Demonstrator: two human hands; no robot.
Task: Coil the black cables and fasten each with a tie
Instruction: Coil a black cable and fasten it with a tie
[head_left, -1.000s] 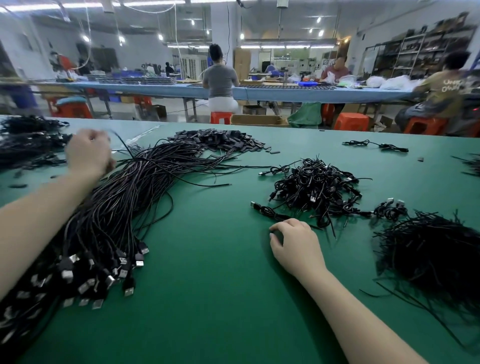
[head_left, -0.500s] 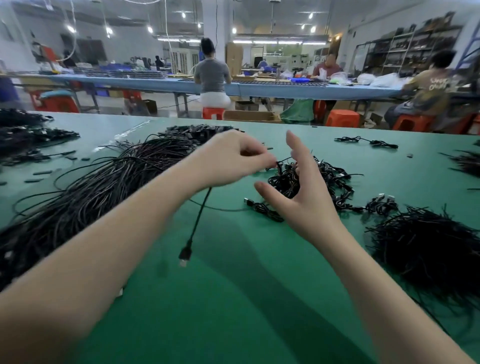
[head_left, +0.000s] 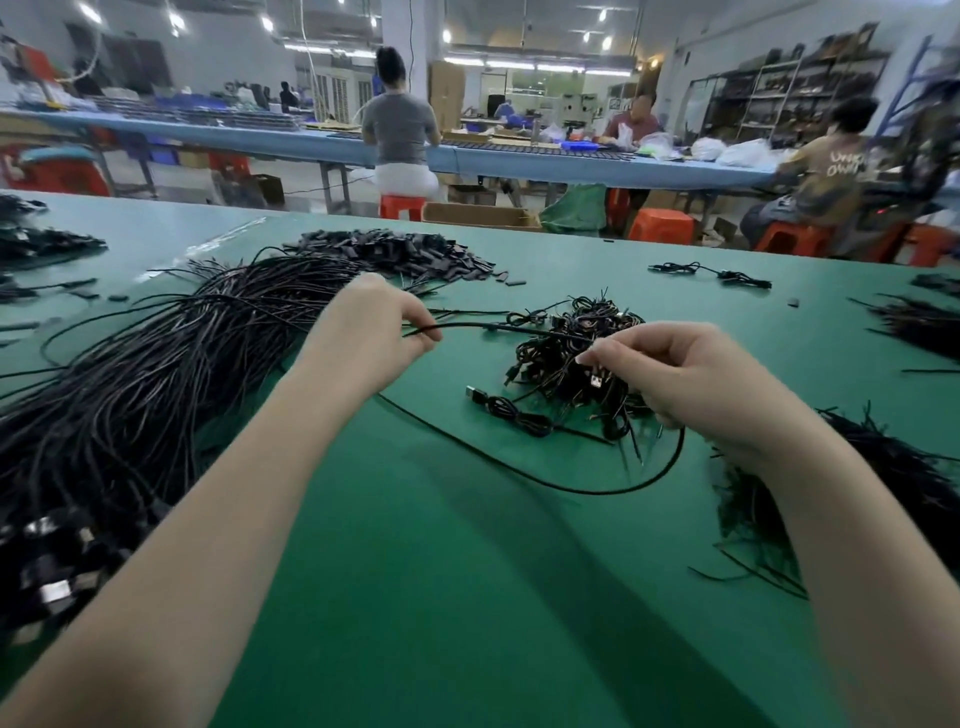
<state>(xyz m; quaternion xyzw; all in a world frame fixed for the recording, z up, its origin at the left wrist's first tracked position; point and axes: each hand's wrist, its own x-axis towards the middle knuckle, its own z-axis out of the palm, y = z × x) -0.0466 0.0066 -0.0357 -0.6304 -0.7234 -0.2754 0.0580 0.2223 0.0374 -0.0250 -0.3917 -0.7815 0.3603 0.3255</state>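
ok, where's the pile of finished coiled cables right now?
Head view, centre-right on the green table: the pile of coiled cables sits just beyond the right hand, right of the left hand.

The counter (head_left: 467, 597) is looking green. The cable (head_left: 519, 470) and the big pile of cables (head_left: 130, 389) at the left are showing black. The stools (head_left: 661, 227) at the top are glowing orange-red. The far bench (head_left: 519, 161) is looking blue.

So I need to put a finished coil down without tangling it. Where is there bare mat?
Bare green mat lies near the front edge, between the two forearms. A smaller patch sits beyond the coiled pile, before the lone cable. Crowded: uncoiled bundle left, loose ties right.
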